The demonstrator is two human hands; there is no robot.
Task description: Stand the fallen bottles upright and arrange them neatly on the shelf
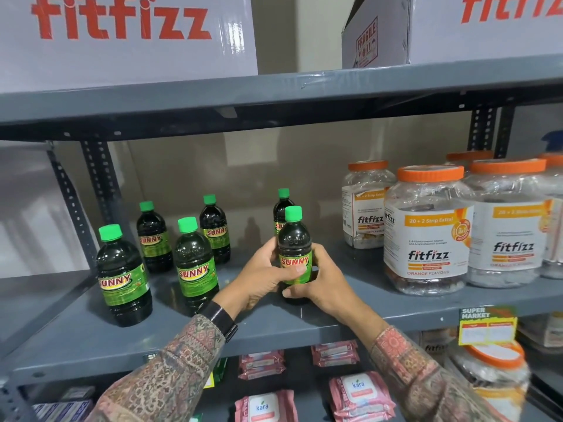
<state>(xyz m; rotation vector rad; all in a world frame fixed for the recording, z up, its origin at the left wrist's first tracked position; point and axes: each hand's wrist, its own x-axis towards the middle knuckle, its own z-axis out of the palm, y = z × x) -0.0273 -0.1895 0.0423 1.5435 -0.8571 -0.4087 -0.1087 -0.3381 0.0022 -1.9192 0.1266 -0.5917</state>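
Observation:
Several dark Sunny bottles with green caps stand upright on the grey shelf. One bottle is at the front left, another bottle stands to its right, and two stand behind them, a rear left bottle and a rear middle bottle. Both hands hold an upright bottle near the shelf's middle: my left hand wraps its left side, my right hand its right side and base. One more bottle stands right behind it, mostly hidden.
Large clear Fitfizz jars with orange lids fill the shelf's right side. White Fitfizz cartons sit on the shelf above. Pink wipe packs lie on the shelf below. A yellow price tag hangs on the shelf edge at right.

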